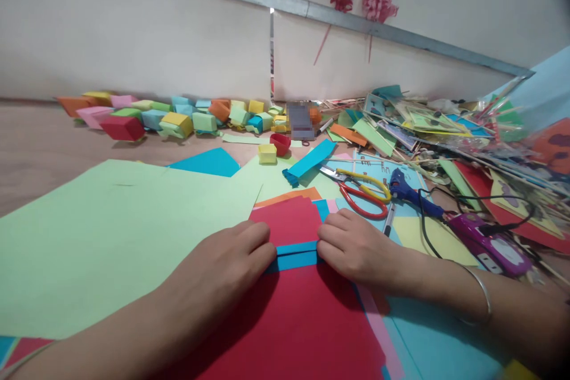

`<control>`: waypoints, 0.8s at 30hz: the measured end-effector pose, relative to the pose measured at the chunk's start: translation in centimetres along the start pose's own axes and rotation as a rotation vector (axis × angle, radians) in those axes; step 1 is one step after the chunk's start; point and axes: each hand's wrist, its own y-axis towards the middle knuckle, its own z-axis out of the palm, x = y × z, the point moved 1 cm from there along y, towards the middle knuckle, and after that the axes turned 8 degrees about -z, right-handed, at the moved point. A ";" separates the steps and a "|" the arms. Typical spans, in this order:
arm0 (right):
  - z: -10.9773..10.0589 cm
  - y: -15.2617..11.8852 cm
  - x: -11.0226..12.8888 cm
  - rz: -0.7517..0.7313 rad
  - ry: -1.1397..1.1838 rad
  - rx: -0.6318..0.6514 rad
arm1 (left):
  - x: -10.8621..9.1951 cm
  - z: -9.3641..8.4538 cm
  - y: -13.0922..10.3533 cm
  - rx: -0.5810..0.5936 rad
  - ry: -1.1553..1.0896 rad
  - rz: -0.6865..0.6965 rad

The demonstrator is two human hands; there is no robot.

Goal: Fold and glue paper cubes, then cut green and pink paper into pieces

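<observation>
A narrow folded blue paper strip (296,253) lies across red paper (307,326), between my two hands. My left hand (236,252) has its fingers closed on the strip's left end. At the strip's right end, the fingers of my right hand (354,246) are curled and pinch it. A lengthwise crease or gap runs along the strip. Its two ends are hidden under my fingers. Beneath the red paper, edges of pink, blue and orange sheets show. Scissors (363,190) with red and yellow handles rest beyond my right hand, near another blue folded strip (312,160).
A large pale green sheet (111,237) spreads to the left. Small folded paper boxes (178,124) line the wall. At right are a blue glue gun (414,193), its black cord, a purple power strip (487,243) and piled paper scraps and sticks (445,124).
</observation>
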 end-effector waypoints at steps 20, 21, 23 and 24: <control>-0.2 1.1 -1.1 0.463 0.458 0.310 | -1.5 -1.0 2.5 0.389 0.003 -0.240; 0.0 1.1 -1.2 0.508 0.485 0.296 | -1.4 -1.2 3.2 0.452 -0.018 -0.303; 0.2 1.2 -1.2 0.577 0.528 0.289 | -1.2 -1.6 4.3 0.517 -0.051 -0.399; 0.3 1.2 -1.2 0.592 0.542 0.292 | -1.1 -1.8 4.7 0.531 -0.065 -0.426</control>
